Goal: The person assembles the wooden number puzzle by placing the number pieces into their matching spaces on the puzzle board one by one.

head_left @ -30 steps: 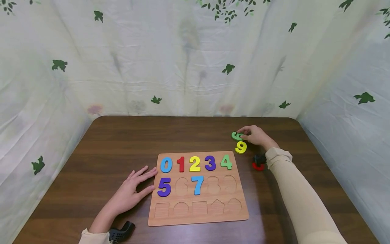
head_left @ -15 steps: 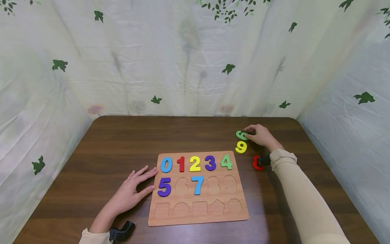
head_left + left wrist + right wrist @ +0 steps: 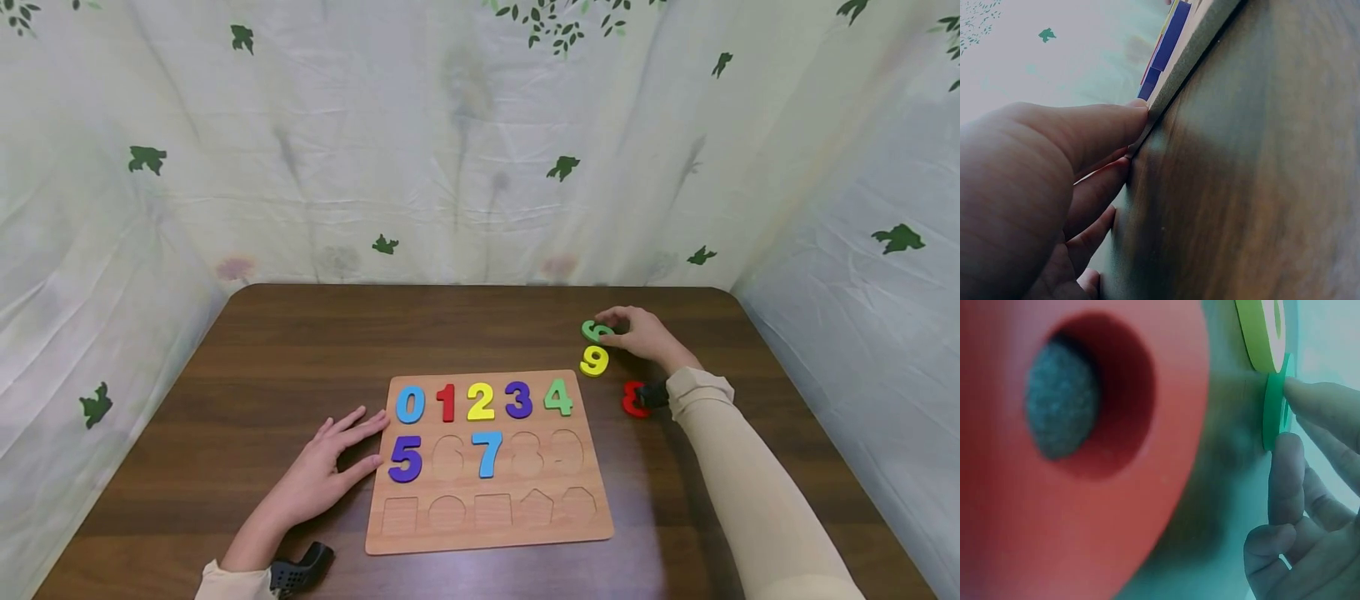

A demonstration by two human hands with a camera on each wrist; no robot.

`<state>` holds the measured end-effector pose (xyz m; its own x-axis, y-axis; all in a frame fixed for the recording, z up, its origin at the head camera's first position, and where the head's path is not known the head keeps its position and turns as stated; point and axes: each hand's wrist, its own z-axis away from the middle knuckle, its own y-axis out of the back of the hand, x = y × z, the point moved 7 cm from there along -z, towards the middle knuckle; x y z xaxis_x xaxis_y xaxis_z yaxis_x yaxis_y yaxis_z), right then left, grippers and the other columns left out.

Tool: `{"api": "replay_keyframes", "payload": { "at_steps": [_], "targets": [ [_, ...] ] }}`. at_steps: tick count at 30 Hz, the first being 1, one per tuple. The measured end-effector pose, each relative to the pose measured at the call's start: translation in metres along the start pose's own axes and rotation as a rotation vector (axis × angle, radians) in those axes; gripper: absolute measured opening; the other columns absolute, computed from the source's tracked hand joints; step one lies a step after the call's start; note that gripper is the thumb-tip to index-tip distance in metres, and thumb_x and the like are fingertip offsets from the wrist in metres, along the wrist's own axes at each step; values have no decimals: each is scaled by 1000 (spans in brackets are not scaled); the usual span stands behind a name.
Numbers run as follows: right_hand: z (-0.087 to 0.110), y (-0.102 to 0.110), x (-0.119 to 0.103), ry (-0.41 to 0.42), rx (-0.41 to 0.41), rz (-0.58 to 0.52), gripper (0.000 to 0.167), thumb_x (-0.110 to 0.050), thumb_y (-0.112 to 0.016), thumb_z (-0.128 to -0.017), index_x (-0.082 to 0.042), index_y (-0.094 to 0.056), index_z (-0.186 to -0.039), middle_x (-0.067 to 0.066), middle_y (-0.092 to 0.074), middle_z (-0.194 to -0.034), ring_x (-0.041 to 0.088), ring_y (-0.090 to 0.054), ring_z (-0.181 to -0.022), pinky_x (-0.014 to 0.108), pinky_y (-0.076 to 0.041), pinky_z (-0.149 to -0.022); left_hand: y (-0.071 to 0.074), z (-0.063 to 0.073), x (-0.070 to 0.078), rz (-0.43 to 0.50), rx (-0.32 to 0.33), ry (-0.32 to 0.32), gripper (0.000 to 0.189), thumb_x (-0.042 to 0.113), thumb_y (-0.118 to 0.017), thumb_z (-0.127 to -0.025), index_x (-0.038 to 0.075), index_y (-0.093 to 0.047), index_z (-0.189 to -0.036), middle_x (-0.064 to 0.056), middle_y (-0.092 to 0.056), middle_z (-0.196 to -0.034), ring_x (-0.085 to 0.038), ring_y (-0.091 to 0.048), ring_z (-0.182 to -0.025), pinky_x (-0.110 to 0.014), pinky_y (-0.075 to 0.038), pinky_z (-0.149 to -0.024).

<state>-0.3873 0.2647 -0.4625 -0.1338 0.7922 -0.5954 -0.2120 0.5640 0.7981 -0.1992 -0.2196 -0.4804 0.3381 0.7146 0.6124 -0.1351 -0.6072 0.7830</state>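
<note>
My left hand (image 3: pixel 318 475) lies with spread fingers at the left edge of the wooden number board (image 3: pixel 491 529); in the left wrist view the thumb (image 3: pixel 1107 125) touches the board's side. Beyond the board's far right corner, my right hand (image 3: pixel 641 333) pinches a green number 6 (image 3: pixel 592 331) between thumb and fingers. The right wrist view shows fingertips on the green piece (image 3: pixel 1272 412), low at the table. A yellow number 9 (image 3: pixel 594 361) lies just in front of it. Under my right wrist is a red number piece (image 3: pixel 633 399), partly hidden by the black wrist camera (image 3: pixel 655 394).
Seated on the board are a blue 0 (image 3: pixel 410 405), red 1 (image 3: pixel 446 402), yellow 2 (image 3: pixel 480 402), purple 3 (image 3: pixel 517 400), green 4 (image 3: pixel 558 397), purple 5 (image 3: pixel 405 459) and blue 7 (image 3: pixel 487 454). Several outlined recesses show bare wood. A patterned curtain (image 3: pixel 465 167) hangs behind the table.
My right hand has shifted slightly to the right, and the green number 6 has moved along with it. The left hand and the board stay where they were.
</note>
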Motion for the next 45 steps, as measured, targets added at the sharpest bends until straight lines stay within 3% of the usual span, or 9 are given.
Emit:
{"api": "replay_keyframes", "payload": {
  "at_steps": [7, 14, 20, 26, 29, 33, 38, 45],
  "targets": [
    [1, -1, 1, -2, 2, 24, 42, -21, -70, -105, -3, -65, -143, 25, -62, -131, 41, -54, -120, 61, -49, -105, 0, -1, -1, 0, -20, 22, 56, 35, -75, -101, 20, -62, -153, -7, -58, -161, -47, -38, -158, -78, -17, -127],
    [0, -3, 2, 2, 14, 92, 45, -20, -66, -108, -3, -60, -148, 23, -63, -121, 35, -57, -103, 44, -50, -83, 0, 1, -2, -2, -24, 26, 56, 34, -75, -102, 20, -62, -154, -7, -58, -161, -47, -38, -158, -78, -17, -127],
    [-1, -6, 2, -26, 9, 140, 49, -23, -65, -109, -1, -55, -151, 23, -64, -119, 33, -58, -98, 43, -51, -81, -1, 0, -2, -9, -22, 21, 55, 34, -75, -101, 20, -62, -153, -7, -58, -161, -47, -39, -157, -79, -17, -126],
    [2, -1, 0, -35, -31, 90, 59, -35, -69, -106, -1, -53, -152, 16, -65, -103, 25, -59, -84, 35, -49, -74, 0, 0, -1, -8, -15, 13, 55, 33, -75, -101, 19, -63, -153, -7, -58, -160, -47, -39, -157, -79, -18, -126],
    [2, 1, 2, -23, -79, 2, 64, -35, -73, -103, -1, -52, -153, 15, -67, -101, 24, -60, -84, 32, -50, -74, 0, 0, -1, -9, -15, 14, 55, 33, -75, -101, 19, -63, -153, -7, -58, -160, -47, -39, -157, -79, -17, -126],
    [2, 3, 5, -19, -135, -75, 68, -26, -78, -99, -2, -50, -157, 18, -69, -112, 27, -62, -98, 33, -52, -84, -1, 0, -2, -7, -17, 16, 55, 33, -75, -101, 20, -62, -153, -7, -58, -161, -47, -39, -157, -79, -17, -126],
    [1, 4, 3, -34, -193, -69, 74, -19, -78, -97, -5, -45, -162, 23, -65, -125, 32, -58, -114, 41, -51, -99, -1, 1, -1, -4, -16, 12, 55, 33, -75, -101, 20, -62, -153, -7, -58, -161, -47, -39, -158, -79, -17, -126],
    [2, 5, -1, -24, -224, -56, 73, -12, -74, -99, -6, -42, -164, 24, -62, -127, 33, -55, -116, 44, -49, -101, 0, -1, -1, -3, -15, 6, 55, 33, -75, -102, 20, -62, -154, -7, -58, -161, -47, -39, -157, -79, -17, -126]
  ]
}}
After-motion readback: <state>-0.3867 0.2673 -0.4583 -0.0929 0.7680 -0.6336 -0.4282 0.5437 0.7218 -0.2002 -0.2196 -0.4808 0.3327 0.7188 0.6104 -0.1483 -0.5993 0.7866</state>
